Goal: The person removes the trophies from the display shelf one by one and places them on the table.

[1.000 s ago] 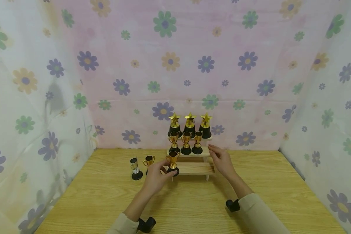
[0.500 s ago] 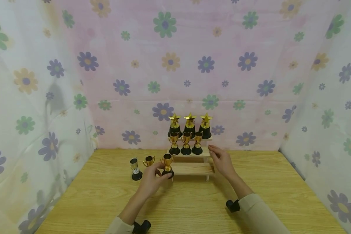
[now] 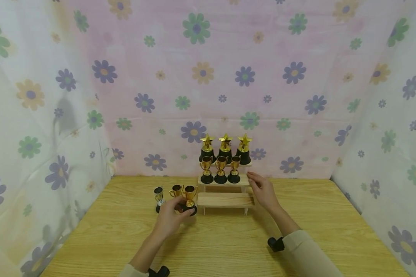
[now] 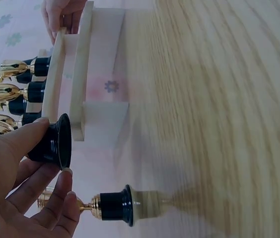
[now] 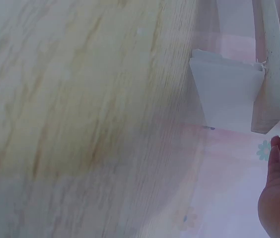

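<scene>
My left hand (image 3: 169, 218) pinches a gold trophy cup (image 3: 190, 193) by its black base (image 4: 55, 144), thumb on one side and fingers on the other. The cup is upright, just left of the bottom step of a wooden stepped stand (image 3: 225, 199). Behind the left hand, another gold trophy cup (image 3: 176, 190) stands on the table, its base hidden in the head view. A silver trophy cup (image 3: 158, 195) is farther left, partly covered by the hand. My right hand (image 3: 263, 193) touches the right end of the middle step with extended fingers (image 5: 275, 156).
Three gold star trophies (image 3: 225, 145) line the top step. In front of them, three gold cups (image 3: 220, 168) occupy the middle step. Flower-patterned cloth (image 3: 208, 54) encloses the wood-grain table (image 3: 228, 246) at the back and sides.
My left hand has carried the gold trophy cup leftward and slightly down, from in front of the bottom step's left end to beside it. The right hand has stayed in place.
</scene>
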Demonstrator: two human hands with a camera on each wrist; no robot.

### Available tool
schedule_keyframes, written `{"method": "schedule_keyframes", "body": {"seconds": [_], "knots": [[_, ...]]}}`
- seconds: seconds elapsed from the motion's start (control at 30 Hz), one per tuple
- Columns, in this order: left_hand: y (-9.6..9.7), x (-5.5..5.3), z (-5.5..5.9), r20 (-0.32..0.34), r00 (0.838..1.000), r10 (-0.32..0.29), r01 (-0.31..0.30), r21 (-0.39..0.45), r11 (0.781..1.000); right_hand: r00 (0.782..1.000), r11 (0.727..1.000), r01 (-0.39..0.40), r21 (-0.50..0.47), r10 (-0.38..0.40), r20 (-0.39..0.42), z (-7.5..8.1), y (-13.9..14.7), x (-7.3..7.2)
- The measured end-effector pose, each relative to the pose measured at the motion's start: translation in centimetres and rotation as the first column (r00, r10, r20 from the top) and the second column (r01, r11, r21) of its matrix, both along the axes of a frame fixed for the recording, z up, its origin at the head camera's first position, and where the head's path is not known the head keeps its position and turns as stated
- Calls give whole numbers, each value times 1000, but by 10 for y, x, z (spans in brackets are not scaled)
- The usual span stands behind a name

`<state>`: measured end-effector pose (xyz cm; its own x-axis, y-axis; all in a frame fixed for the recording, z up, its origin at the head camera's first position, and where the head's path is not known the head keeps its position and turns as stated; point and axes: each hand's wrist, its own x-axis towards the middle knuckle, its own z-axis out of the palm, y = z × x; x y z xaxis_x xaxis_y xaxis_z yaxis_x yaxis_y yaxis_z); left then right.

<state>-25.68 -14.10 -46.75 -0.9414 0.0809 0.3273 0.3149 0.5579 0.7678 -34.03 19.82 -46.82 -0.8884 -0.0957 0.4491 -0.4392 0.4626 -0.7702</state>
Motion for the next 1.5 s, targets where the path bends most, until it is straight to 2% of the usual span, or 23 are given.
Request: {"method": "schedule_keyframes", "body": {"seconds": [0.23,0.53,0.77,1.07,1.37,1.5], "knots": [[-15,4,-8,15,1000,21,-21,7,1000,1000,1000,3,-13,-3,3,-2,0,1],[-37,14,-9,107,990,86,-85,-19,996,999,1000,10,-4,-10,-34,-1,1,0],[-54,15,-13,145,983,114,-110,-35,993,1000,1000,10,-23,-9,6,1,0,-1],[-76,16,-16,149,971,188,-177,-82,981,999,1000,9,-18,-9,32,0,-1,-2],[-93,16,-18,152,969,195,-181,-102,978,1000,1000,2,-17,-2,18,1,0,-1],[-98,16,-18,168,963,210,-192,-115,975,1000,1000,0,-19,1,15,0,0,0]]}}
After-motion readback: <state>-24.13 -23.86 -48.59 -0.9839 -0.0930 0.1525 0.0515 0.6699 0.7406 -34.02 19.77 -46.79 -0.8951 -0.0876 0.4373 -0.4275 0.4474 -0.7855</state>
